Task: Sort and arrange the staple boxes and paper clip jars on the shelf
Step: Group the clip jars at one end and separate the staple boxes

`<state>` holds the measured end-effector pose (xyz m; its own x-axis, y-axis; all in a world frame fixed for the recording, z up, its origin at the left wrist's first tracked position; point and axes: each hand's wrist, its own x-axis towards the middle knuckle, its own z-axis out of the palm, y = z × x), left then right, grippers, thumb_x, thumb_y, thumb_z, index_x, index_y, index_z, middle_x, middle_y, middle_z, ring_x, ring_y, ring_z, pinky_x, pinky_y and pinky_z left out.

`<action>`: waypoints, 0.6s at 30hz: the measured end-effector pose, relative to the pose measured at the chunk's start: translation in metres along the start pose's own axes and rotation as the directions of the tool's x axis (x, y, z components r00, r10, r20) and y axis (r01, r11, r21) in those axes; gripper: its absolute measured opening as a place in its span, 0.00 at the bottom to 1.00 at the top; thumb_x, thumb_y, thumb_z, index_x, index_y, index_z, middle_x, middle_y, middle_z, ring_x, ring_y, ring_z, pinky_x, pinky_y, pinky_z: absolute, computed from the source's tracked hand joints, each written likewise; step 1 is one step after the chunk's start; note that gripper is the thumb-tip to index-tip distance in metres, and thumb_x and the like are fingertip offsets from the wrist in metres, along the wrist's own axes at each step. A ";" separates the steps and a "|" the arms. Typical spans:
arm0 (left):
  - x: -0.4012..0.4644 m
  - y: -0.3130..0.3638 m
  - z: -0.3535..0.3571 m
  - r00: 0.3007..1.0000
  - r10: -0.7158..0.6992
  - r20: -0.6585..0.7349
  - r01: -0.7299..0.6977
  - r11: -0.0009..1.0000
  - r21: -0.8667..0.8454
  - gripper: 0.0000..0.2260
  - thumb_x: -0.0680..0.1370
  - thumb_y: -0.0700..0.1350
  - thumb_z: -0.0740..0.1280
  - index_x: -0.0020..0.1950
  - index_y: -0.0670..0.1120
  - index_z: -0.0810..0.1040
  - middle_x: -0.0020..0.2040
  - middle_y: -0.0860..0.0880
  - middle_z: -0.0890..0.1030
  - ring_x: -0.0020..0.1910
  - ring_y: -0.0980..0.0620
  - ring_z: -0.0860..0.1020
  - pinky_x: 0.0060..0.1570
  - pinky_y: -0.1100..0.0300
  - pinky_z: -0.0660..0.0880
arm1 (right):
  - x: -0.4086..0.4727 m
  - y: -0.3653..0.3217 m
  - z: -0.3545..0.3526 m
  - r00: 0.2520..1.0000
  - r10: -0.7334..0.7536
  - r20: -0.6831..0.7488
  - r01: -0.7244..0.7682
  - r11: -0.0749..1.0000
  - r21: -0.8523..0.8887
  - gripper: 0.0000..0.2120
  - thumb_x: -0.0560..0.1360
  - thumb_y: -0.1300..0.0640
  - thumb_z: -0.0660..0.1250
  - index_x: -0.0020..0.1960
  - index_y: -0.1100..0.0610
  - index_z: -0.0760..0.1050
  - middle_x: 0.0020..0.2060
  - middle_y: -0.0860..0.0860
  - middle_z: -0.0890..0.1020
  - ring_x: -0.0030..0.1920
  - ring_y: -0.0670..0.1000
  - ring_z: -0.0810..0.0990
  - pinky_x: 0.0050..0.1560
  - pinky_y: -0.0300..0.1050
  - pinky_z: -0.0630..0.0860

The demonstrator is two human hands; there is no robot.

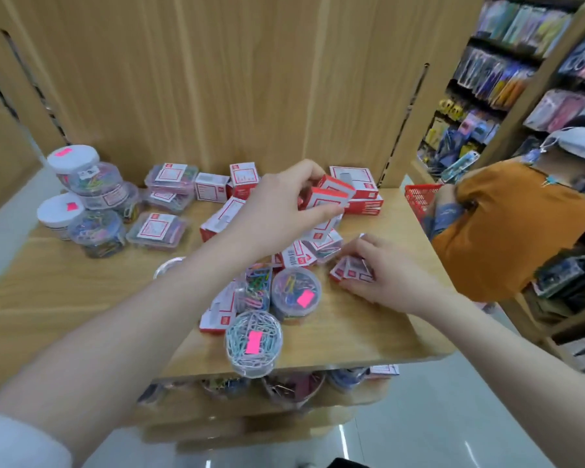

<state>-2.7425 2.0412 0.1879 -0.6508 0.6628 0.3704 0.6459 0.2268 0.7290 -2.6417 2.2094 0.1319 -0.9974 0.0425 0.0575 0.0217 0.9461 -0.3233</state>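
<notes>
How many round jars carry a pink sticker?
4: two white-lidded jars stacked at far left, two clear ones near the front edge. Others may be hidden.

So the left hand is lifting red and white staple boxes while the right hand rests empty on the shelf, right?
Not quite. In the head view the right hand is not empty: it grips a staple box on the shelf. The left hand does hold red and white staple boxes.
</notes>
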 end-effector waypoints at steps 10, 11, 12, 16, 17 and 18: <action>0.007 0.015 0.049 0.943 0.035 0.331 -0.137 0.947 0.292 0.13 0.72 0.50 0.71 0.53 0.46 0.78 0.47 0.51 0.79 0.46 0.53 0.75 0.50 0.56 0.72 | 0.018 0.065 -0.028 0.996 -0.031 -0.081 0.043 0.988 0.148 0.07 0.76 0.61 0.63 0.52 0.59 0.77 0.47 0.53 0.79 0.47 0.49 0.74 0.48 0.38 0.69; 0.007 0.016 0.051 0.940 0.021 0.341 -0.133 0.942 0.308 0.13 0.72 0.51 0.70 0.53 0.46 0.77 0.47 0.51 0.79 0.47 0.52 0.75 0.50 0.53 0.72 | 0.019 0.067 -0.027 0.998 -0.032 -0.057 0.041 0.986 0.164 0.07 0.76 0.61 0.63 0.52 0.58 0.77 0.47 0.52 0.80 0.47 0.50 0.75 0.50 0.41 0.71; 0.008 0.018 0.053 0.940 0.007 0.340 -0.121 0.941 0.317 0.13 0.73 0.51 0.70 0.54 0.47 0.77 0.47 0.51 0.79 0.47 0.52 0.76 0.50 0.52 0.72 | 0.021 0.069 -0.026 0.999 -0.032 -0.030 0.037 0.982 0.184 0.07 0.76 0.61 0.63 0.52 0.59 0.77 0.47 0.52 0.80 0.47 0.51 0.76 0.51 0.44 0.72; 0.015 0.018 0.056 0.962 -0.082 0.259 -0.021 0.928 0.373 0.18 0.76 0.48 0.66 0.65 0.47 0.70 0.59 0.49 0.77 0.58 0.51 0.74 0.54 0.63 0.67 | 0.027 0.069 -0.020 0.997 -0.049 0.060 0.038 0.984 0.173 0.07 0.76 0.59 0.62 0.52 0.57 0.75 0.46 0.53 0.81 0.46 0.53 0.77 0.49 0.50 0.73; 0.016 0.016 0.056 0.967 -0.098 0.237 -0.006 0.916 0.401 0.20 0.76 0.48 0.66 0.67 0.46 0.68 0.63 0.49 0.76 0.62 0.52 0.73 0.56 0.64 0.65 | 0.029 0.069 -0.020 0.997 -0.047 0.060 0.035 0.980 0.193 0.05 0.76 0.58 0.62 0.50 0.56 0.74 0.45 0.51 0.80 0.44 0.52 0.77 0.48 0.49 0.73; 0.017 0.012 0.056 0.968 -0.114 0.224 0.006 0.902 0.432 0.22 0.77 0.48 0.65 0.69 0.46 0.67 0.65 0.48 0.74 0.64 0.51 0.71 0.59 0.62 0.65 | 0.030 0.068 -0.020 0.997 -0.050 0.059 0.036 0.974 0.224 0.02 0.76 0.58 0.63 0.48 0.53 0.72 0.44 0.49 0.79 0.43 0.50 0.76 0.46 0.46 0.73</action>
<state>-2.7234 2.0953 0.1709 -0.6143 0.7753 0.1467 0.7509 0.5172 0.4107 -2.6685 2.2811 0.1303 -0.9996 -0.0236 0.0181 -0.0296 0.8512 -0.5240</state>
